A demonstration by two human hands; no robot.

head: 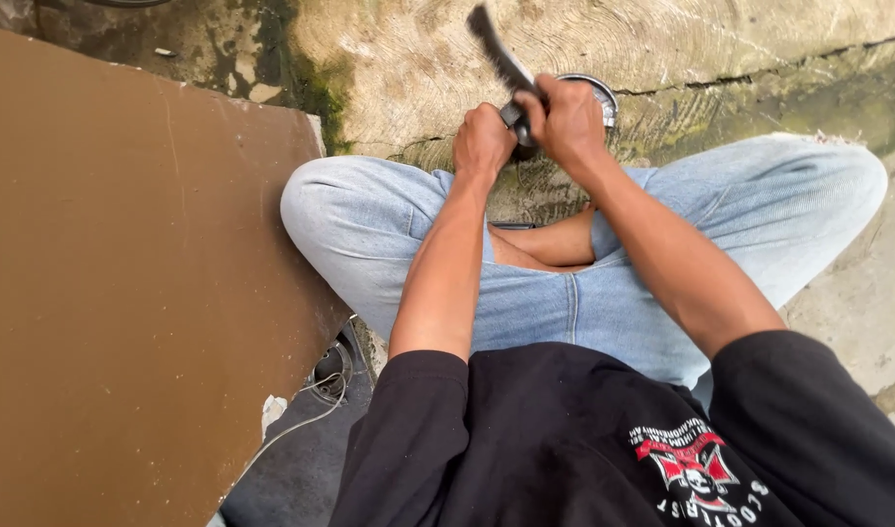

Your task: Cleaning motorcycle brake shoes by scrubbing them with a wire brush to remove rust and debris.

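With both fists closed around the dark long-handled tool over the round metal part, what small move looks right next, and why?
Probably a short push on the dark long-handled tool: left hand and right hand both grip its lower end, directly over the round metal-rimmed part on the concrete.

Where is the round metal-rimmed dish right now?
In the head view, the round metal-rimmed dish lies on the cracked concrete ground, top centre, just beyond the right hand, partly hidden behind it.

You sit cross-legged on the concrete ground (721, 39). Your right hand (569, 122) grips a dark, flat tool (501, 59) that angles up and to the left. Your left hand (484, 141) is fisted just beside it. A round metal-rimmed object (599, 93) lies partly hidden behind your right hand. A brown board (125, 293) lies by your left knee.
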